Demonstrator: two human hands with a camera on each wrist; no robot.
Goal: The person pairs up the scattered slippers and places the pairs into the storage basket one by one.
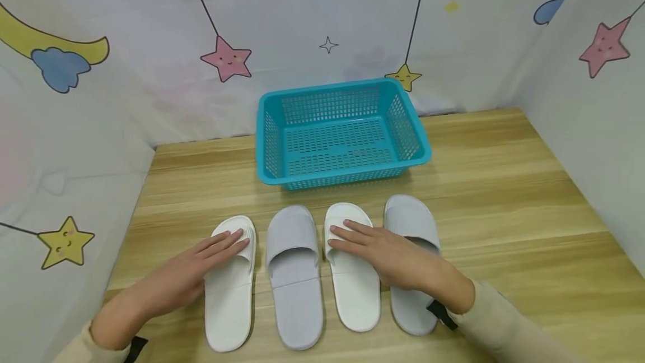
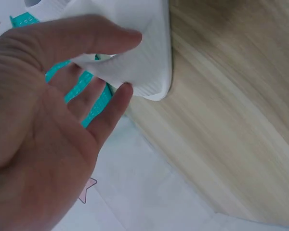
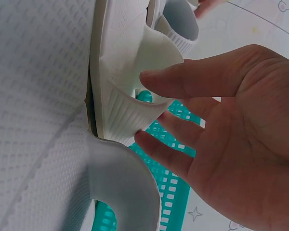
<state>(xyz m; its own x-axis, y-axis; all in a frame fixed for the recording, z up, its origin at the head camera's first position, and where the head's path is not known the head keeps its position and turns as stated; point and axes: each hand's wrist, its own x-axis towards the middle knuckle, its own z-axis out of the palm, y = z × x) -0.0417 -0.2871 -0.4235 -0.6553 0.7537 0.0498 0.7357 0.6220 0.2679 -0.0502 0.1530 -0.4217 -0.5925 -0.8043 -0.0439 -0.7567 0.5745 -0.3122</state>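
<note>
Two white slippers and two grey slippers alternate in a row, toes away from me. In the head view my left hand (image 1: 183,273) lies over the strap of the leftmost white slipper (image 1: 229,312). The left wrist view has its thumb and fingers spread beside that white slipper's strap (image 2: 144,67), fingertips at its surface. My right hand (image 1: 390,254) reaches across the right grey slipper (image 1: 412,312) to the strap of the other white slipper (image 1: 356,301). In the right wrist view, its loosely spread fingers (image 3: 159,149) touch the ribbed strap (image 3: 127,113). Between the white pair lies the left grey slipper (image 1: 298,312).
A turquoise plastic basket (image 1: 342,175) with perforated sides stands behind the slippers, near the back edge of the wood-grain table (image 1: 504,212). White cloth (image 1: 302,21) printed with stars and moons hangs at the back and on both sides.
</note>
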